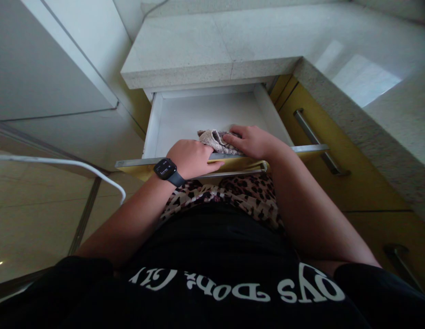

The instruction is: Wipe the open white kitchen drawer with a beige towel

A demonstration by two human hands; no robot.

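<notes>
A white drawer [185, 116] stands pulled out under a pale stone counter. Inside it, near the front, lies a crumpled beige cloth [214, 139]. My right hand [253, 140] rests on the cloth with its fingers laid flat over it. My left hand [191, 157], with a dark watch on the wrist, is curled over the drawer's front edge [137, 162], gripping it just left of the cloth. The rest of the drawer floor looks bare.
The stone counter [215, 50] runs above the drawer and turns along the right side. Yellow cabinet fronts with metal bar handles [317, 141] stand at the right. A grey cabinet wall [44, 68] is at the left, and a white cable [61, 162] crosses the tiled floor.
</notes>
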